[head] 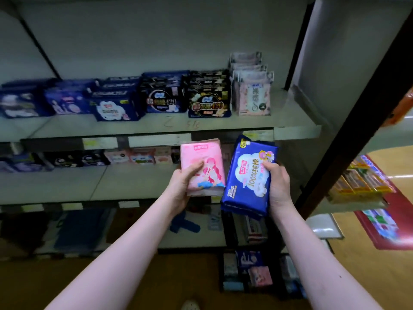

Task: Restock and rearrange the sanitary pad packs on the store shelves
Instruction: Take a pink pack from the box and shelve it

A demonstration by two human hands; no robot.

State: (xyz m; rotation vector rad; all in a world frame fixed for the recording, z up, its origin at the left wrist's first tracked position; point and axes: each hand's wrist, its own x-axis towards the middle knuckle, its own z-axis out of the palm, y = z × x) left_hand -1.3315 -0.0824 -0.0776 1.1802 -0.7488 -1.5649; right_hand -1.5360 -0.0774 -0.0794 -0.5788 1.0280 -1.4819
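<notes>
My left hand [182,189] grips a pink pad pack [204,157] with a pink-haired cartoon figure on its front. My right hand [278,184] grips a stack of blue pad packs [248,173] with a white cloud print. Both are held side by side in front of the middle shelf [125,182]. On the upper shelf [292,108] stand rows of dark blue and black packs [207,97] and, at their right end, a stack of pale pink packs [251,90].
The upper shelf has bare board right of the pale pink packs. More packs [138,156] line the back of the middle shelf. A dark crate of packs [257,271] stands on the floor below. A black shelf post [348,124] rises at the right.
</notes>
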